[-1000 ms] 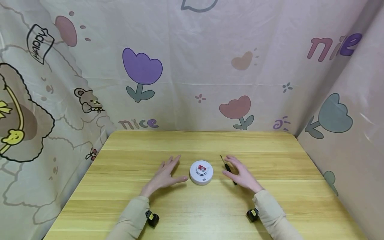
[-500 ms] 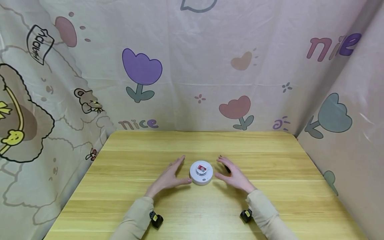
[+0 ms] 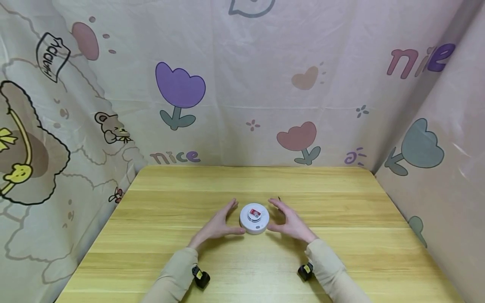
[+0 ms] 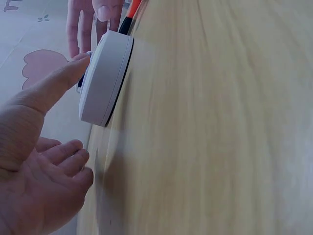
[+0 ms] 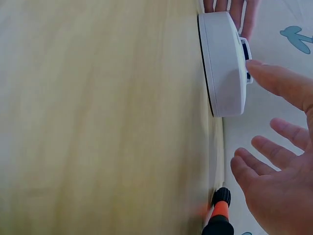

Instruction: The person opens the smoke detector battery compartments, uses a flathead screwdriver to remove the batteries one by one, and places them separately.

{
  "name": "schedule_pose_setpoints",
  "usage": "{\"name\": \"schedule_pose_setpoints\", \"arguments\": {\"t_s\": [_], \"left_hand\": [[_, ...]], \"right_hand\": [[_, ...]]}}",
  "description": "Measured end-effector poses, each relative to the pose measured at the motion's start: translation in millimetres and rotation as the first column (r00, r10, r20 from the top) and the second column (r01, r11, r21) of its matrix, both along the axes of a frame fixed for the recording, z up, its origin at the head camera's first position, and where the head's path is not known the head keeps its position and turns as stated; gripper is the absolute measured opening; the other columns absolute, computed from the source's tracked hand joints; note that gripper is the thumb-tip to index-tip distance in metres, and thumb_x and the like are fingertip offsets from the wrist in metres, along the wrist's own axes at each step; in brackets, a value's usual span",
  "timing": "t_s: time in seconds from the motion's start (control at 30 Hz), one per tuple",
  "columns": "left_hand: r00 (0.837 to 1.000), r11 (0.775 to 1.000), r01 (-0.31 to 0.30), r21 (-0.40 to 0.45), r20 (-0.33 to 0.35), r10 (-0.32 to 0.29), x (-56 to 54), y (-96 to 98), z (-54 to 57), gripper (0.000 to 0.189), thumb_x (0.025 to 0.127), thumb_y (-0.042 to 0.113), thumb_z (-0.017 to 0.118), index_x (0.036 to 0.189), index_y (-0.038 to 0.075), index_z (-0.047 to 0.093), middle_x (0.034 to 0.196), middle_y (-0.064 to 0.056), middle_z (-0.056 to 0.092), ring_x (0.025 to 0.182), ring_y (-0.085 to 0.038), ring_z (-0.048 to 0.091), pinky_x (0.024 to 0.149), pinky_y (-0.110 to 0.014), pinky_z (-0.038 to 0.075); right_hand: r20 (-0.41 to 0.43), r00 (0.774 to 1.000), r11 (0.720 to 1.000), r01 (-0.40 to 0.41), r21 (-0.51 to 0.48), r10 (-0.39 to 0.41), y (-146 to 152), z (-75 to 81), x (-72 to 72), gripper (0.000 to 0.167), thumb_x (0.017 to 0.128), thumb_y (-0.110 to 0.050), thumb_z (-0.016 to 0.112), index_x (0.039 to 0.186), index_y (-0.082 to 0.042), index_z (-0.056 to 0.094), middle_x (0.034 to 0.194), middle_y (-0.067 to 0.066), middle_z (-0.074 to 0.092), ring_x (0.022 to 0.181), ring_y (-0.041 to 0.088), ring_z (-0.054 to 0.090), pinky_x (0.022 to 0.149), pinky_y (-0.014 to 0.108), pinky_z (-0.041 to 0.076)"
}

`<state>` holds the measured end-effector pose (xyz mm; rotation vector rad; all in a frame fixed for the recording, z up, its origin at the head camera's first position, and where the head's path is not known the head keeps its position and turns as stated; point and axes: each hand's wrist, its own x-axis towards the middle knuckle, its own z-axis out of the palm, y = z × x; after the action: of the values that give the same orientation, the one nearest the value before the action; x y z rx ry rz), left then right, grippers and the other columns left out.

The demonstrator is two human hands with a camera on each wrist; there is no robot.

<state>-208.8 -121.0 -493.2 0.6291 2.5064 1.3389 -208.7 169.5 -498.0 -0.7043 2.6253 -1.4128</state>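
A round white smoke detector [image 3: 254, 226] with a red label on top lies flat on the wooden table, between both hands. On its left side my left hand [image 3: 218, 224] is spread, thumb tip close to the detector's near edge. Opposite it, my right hand [image 3: 291, 223] curves around the other side with fingers apart and nothing in its grasp. Both wrist views show the detector's white side wall [image 4: 105, 78] and relaxed fingers around it. A screwdriver with a black and orange handle [image 5: 221, 209] lies beside the right hand, mostly hidden under it in the head view.
The wooden table [image 3: 182, 181] reaches back to a printed curtain [image 3: 235, 75], which also hangs along the left and right sides. Each sleeve carries a small black camera, one on the left wrist [image 3: 201, 278] and one on the right [image 3: 305, 272].
Both hands have moved inward toward the smoke detector, the right one passing over the screwdriver and covering most of it. The detector has stayed in place.
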Motion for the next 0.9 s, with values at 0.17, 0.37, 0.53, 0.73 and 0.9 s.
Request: {"name": "schedule_pose_setpoints", "arguments": {"t_s": [0.17, 0.37, 0.53, 0.73, 0.9], "left_hand": [[0.999, 0.995, 0.046, 0.087, 0.026, -0.048, -2.4, 3.1, -2.7, 0.111, 0.079, 0.018, 0.086, 0.156, -0.011, 0.012, 0.163, -0.028, 0.023, 0.151, -0.043, 0.027, 0.125, -0.055, 0.024], [0.995, 0.984, 0.081, 0.157, 0.045, -0.089, -4.1, 5.9, -4.8, 0.106, 0.08, 0.008, 0.083, 0.154, -0.014, 0.01, 0.162, -0.033, 0.021, 0.15, -0.047, 0.026, 0.124, -0.055, 0.024], [0.994, 0.981, 0.095, 0.169, 0.037, -0.102, -5.1, 8.5, -5.9, 0.103, 0.079, 0.002, 0.082, 0.153, -0.017, 0.012, 0.16, -0.035, 0.023, 0.149, -0.049, 0.027, 0.124, -0.056, 0.023], [0.994, 0.976, 0.092, 0.198, 0.041, -0.102, -6.3, 13.0, -6.8, 0.102, 0.077, -0.003, 0.081, 0.152, -0.018, 0.014, 0.159, -0.036, 0.024, 0.148, -0.05, 0.029, 0.124, -0.056, 0.025], [0.993, 0.971, 0.087, 0.221, 0.059, -0.102, -7.5, 16.3, -8.3, 0.102, 0.076, -0.005, 0.081, 0.152, -0.018, 0.014, 0.159, -0.036, 0.023, 0.149, -0.049, 0.028, 0.125, -0.054, 0.025]], "right_hand": [[0.06, 0.997, 0.996, -0.038, -0.083, 0.043, -1, -1.1, -1.0, 0.09, 0.077, -0.005, 0.083, 0.153, 0.002, 0.034, 0.159, 0.027, 0.035, 0.144, 0.049, 0.038, 0.12, 0.06, 0.033], [0.111, 0.991, 0.99, -0.064, -0.123, 0.078, -4, -1.6, -1.8, 0.091, 0.079, -0.004, 0.08, 0.155, 0.002, 0.03, 0.159, 0.029, 0.032, 0.143, 0.051, 0.037, 0.12, 0.061, 0.032], [0.147, 0.984, 0.988, -0.081, -0.134, 0.101, -6, -4.0, -4.4, 0.092, 0.08, -0.001, 0.078, 0.156, 0.002, 0.026, 0.161, 0.029, 0.029, 0.144, 0.051, 0.036, 0.121, 0.061, 0.03], [0.154, 0.98, 0.98, -0.101, -0.173, 0.129, -8, -5.6, -6.2, 0.09, 0.08, 0.006, 0.073, 0.155, 0.005, 0.024, 0.159, 0.033, 0.028, 0.143, 0.053, 0.035, 0.12, 0.061, 0.031], [0.153, 0.975, 0.967, -0.122, -0.223, 0.159, -12, -5.4, -5.3, 0.09, 0.079, 0.01, 0.071, 0.155, 0.007, 0.023, 0.156, 0.035, 0.032, 0.142, 0.053, 0.037, 0.12, 0.06, 0.031]]}}
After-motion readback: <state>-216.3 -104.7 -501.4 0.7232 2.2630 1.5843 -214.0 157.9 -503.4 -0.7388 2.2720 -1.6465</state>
